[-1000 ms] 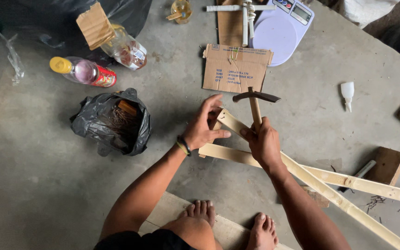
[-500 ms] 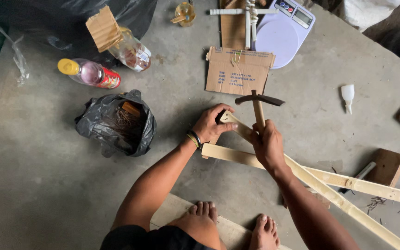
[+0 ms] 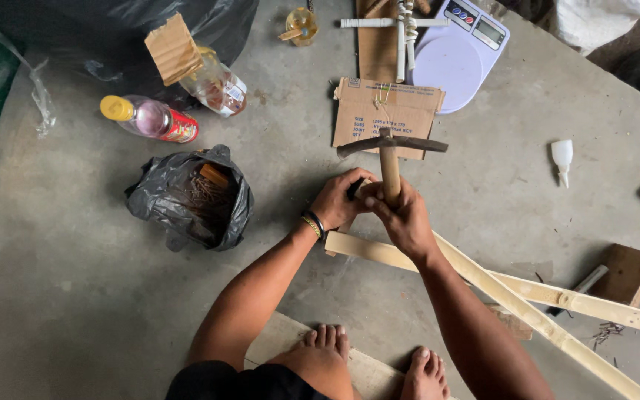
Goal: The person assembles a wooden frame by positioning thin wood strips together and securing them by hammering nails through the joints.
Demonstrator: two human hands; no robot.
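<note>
Person seated on concrete floor (image 3: 75, 296), bare feet on a flat board; right hand (image 3: 407, 220) wrapped around the wooden handle of a hammer (image 3: 390, 159), fingers (image 3: 381, 211) clenched on the lower handle, dark metal head up and just beyond the knuckles; left hand (image 3: 337, 200) pressed down at the end of a pale wooden strip (image 3: 498, 280), fingers curled over the strip's tip, seemingly pinching something small there, though what they pinch is hidden; a second strip (image 3: 557, 296) crosses under the first, toward the wrist side of the right hand, both running away to the right; black plastic bag of nails (image 3: 190, 196) lies open to the left of the left hand, near; flattened cardboard piece (image 3: 383, 115) just past the hammer head; two bottles (image 3: 150, 118) farther off beyond the bag; weighing scale (image 3: 457, 48) well beyond the cardboard; small white glue bottle (image 3: 561, 159) off to the right. Judgement: the strike would go best with the holding fingers kept low and clear of the head's path, the strips pinned flat at the crossing, a short light tap first to set it, the handle gripped nearer its end for control.
</note>
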